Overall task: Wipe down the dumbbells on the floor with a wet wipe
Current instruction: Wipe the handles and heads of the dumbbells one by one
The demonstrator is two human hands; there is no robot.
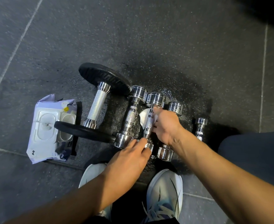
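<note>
Chrome dumbbell (155,98) lies on the floor (149,38) at frame centre, axis running 12 to 6. Wet wipe (144,115) sits wrapped on its knurled handle. Right hand (167,125) curls round wipe and handle from 3 o'clock. Left hand (129,157) grips the near head at 6, fingers curled.

Second chrome dumbbell (130,117) just beside at 9. Third chrome dumbbell (175,107) just beside at 3, smallest dumbbell (201,126) beyond it. Black-plate dumbbell (98,104) at 10. Wipe pack (47,126) farther out at 9. White shoes (165,189) at 6.

Left grip (129,159) curled; right grip (167,125) seemingly pinching.
</note>
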